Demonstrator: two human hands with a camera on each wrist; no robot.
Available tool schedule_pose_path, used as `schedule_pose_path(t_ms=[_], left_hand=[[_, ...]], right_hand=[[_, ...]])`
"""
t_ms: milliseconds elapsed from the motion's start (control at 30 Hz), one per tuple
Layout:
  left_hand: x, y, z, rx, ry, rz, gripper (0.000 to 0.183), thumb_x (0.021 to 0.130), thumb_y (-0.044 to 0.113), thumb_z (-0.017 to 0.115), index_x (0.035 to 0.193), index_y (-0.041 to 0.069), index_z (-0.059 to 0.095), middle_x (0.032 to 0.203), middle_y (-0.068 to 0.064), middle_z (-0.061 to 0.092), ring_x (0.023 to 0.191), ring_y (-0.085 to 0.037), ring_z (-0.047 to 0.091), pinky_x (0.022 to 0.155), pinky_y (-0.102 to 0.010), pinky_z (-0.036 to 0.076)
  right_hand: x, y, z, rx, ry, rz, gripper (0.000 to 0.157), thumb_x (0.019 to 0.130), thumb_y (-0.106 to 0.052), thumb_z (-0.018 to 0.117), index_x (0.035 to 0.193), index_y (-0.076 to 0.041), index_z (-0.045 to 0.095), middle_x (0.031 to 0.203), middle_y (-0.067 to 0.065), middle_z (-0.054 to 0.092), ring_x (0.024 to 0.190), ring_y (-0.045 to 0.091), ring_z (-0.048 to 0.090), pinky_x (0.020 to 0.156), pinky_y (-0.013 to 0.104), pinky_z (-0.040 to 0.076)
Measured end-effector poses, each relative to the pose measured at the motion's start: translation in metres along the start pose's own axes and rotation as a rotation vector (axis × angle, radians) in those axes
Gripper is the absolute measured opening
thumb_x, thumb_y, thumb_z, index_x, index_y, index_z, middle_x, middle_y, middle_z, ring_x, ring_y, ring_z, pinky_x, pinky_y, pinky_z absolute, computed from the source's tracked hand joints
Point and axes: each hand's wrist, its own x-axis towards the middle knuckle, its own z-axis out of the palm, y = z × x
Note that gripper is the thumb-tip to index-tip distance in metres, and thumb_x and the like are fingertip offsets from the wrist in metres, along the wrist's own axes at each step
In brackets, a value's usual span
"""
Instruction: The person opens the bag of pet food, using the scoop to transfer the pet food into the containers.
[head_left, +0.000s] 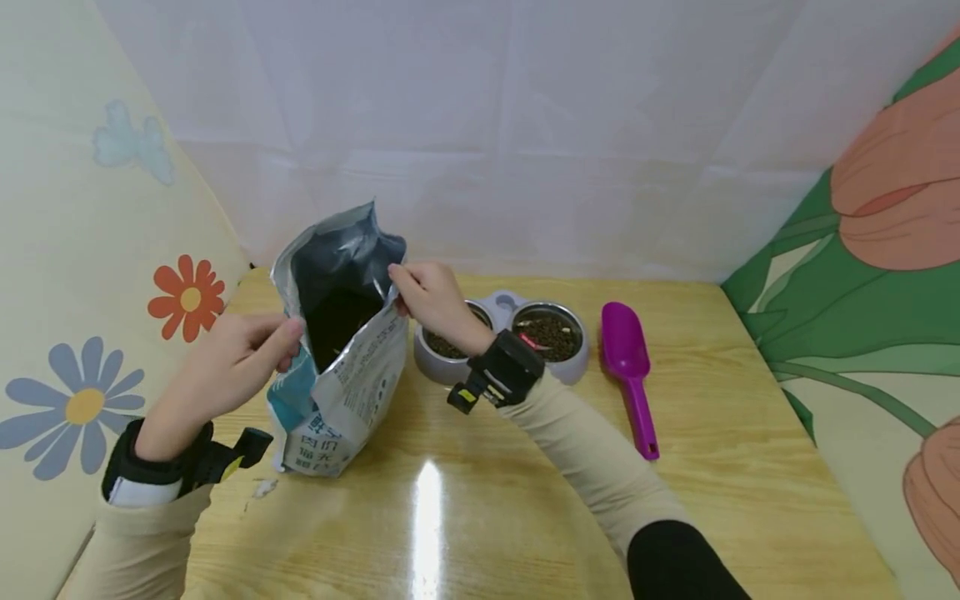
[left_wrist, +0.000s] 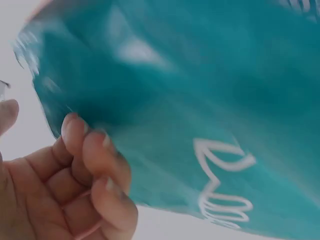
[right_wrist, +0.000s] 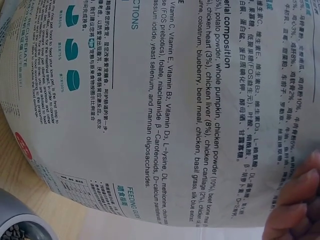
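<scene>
A teal and white pet food bag (head_left: 356,400) stands upright on the table, its silvery mouth spread wide and dark contents low inside. My right hand (head_left: 438,304) pinches the right side of its rim; in the right wrist view those fingers (right_wrist: 295,205) lie at the edge of the printed back panel. At the left rim is my left hand (head_left: 232,362). Its loosely curled fingers (left_wrist: 102,160) appear against the teal side in the left wrist view, with the thumb (left_wrist: 6,116) apart from them.
Behind my right forearm sits a grey double pet bowl (head_left: 577,367) with brown kibble in both sides; a small red piece lies in the right one. A purple scoop (head_left: 626,354) lies to its right. A white cloth (head_left: 510,150) hangs behind the wooden table (head_left: 525,500).
</scene>
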Motion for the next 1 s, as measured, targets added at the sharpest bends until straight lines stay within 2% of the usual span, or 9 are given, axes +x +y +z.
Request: schedule_pose_path(t_ms=[100, 167, 267, 400, 600, 733, 833, 933, 1000], left_hand=[[-0.010, 0.013, 0.006, 0.082, -0.045, 0.025, 0.031, 0.089, 0.032, 0.058, 0.062, 0.016, 0.051, 0.053, 0.013, 0.037, 0.046, -0.002, 0.035, 0.044, -0.022, 0.030], [-0.014, 0.021, 0.013, 0.164, -0.027, 0.011, 0.034, 0.081, 0.041, 0.065, 0.062, 0.016, 0.050, 0.051, 0.013, 0.035, 0.045, -0.002, 0.034, 0.043, -0.022, 0.030], [-0.016, 0.029, 0.025, 0.261, 0.061, -0.004, 0.036, 0.072, 0.037, 0.074, 0.060, 0.013, 0.049, 0.050, 0.010, 0.036, 0.044, -0.004, 0.033, 0.041, -0.022, 0.029], [-0.018, 0.032, 0.037, 0.322, 0.208, 0.011, 0.034, 0.071, 0.019, 0.073, 0.056, 0.010, 0.044, 0.048, 0.007, 0.031, 0.040, -0.006, 0.028, 0.037, -0.023, 0.023], [-0.020, 0.029, 0.040, 0.325, 0.265, 0.040, 0.033, 0.073, 0.017, 0.066, 0.055, 0.009, 0.039, 0.048, 0.006, 0.028, 0.039, -0.007, 0.026, 0.037, -0.023, 0.021], [-0.020, 0.028, 0.039, 0.300, 0.267, 0.039, 0.034, 0.075, 0.017, 0.066, 0.056, 0.009, 0.039, 0.049, 0.007, 0.028, 0.040, -0.007, 0.026, 0.037, -0.023, 0.021], [-0.021, 0.026, 0.040, 0.280, 0.264, 0.044, 0.036, 0.080, 0.022, 0.064, 0.056, 0.010, 0.039, 0.050, 0.007, 0.027, 0.041, -0.007, 0.025, 0.038, -0.023, 0.020], [-0.021, 0.025, 0.041, 0.256, 0.252, 0.061, 0.035, 0.082, 0.023, 0.061, 0.058, 0.010, 0.039, 0.051, 0.008, 0.027, 0.042, -0.006, 0.026, 0.039, -0.022, 0.020], [-0.021, 0.025, 0.042, 0.246, 0.244, 0.066, 0.034, 0.081, 0.022, 0.062, 0.058, 0.010, 0.040, 0.051, 0.008, 0.028, 0.042, -0.006, 0.026, 0.039, -0.022, 0.021]], right_hand=[[0.001, 0.000, 0.001, 0.022, 0.001, 0.010, 0.045, 0.096, -0.015, 0.043, 0.052, -0.007, 0.045, 0.050, 0.004, 0.052, 0.046, 0.017, 0.048, 0.049, 0.023, 0.036], [0.001, 0.001, 0.001, 0.025, 0.006, 0.009, 0.045, 0.096, -0.016, 0.043, 0.052, -0.007, 0.044, 0.050, 0.005, 0.051, 0.046, 0.017, 0.047, 0.049, 0.023, 0.035], [0.000, 0.001, 0.000, 0.015, 0.015, -0.003, 0.045, 0.096, -0.017, 0.043, 0.052, -0.007, 0.045, 0.049, 0.005, 0.051, 0.045, 0.018, 0.046, 0.048, 0.023, 0.035], [0.000, 0.002, -0.002, 0.005, -0.011, -0.013, 0.046, 0.096, -0.021, 0.044, 0.053, -0.007, 0.046, 0.050, 0.005, 0.050, 0.044, 0.019, 0.044, 0.048, 0.024, 0.034], [0.002, 0.001, -0.013, -0.014, -0.082, -0.002, 0.048, 0.097, -0.027, 0.043, 0.053, -0.009, 0.044, 0.049, 0.004, 0.042, 0.045, 0.018, 0.036, 0.048, 0.025, 0.029], [0.006, 0.001, -0.023, -0.119, -0.047, 0.027, 0.049, 0.096, -0.031, 0.043, 0.052, -0.012, 0.039, 0.048, 0.001, 0.034, 0.044, 0.016, 0.029, 0.049, 0.024, 0.025], [0.013, 0.003, -0.031, -0.224, -0.054, 0.005, 0.042, 0.095, -0.027, 0.046, 0.058, -0.009, 0.047, 0.051, 0.002, 0.036, 0.047, 0.017, 0.031, 0.052, 0.025, 0.026], [0.025, 0.001, -0.041, -0.382, -0.107, -0.061, 0.024, 0.094, -0.020, 0.049, 0.082, -0.005, 0.062, 0.061, 0.004, 0.050, 0.055, 0.018, 0.042, 0.058, 0.027, 0.032], [0.036, -0.001, -0.046, -0.512, -0.142, -0.115, 0.021, 0.093, -0.018, 0.051, 0.103, -0.003, 0.062, 0.074, 0.007, 0.058, 0.063, 0.019, 0.050, 0.062, 0.029, 0.038]])
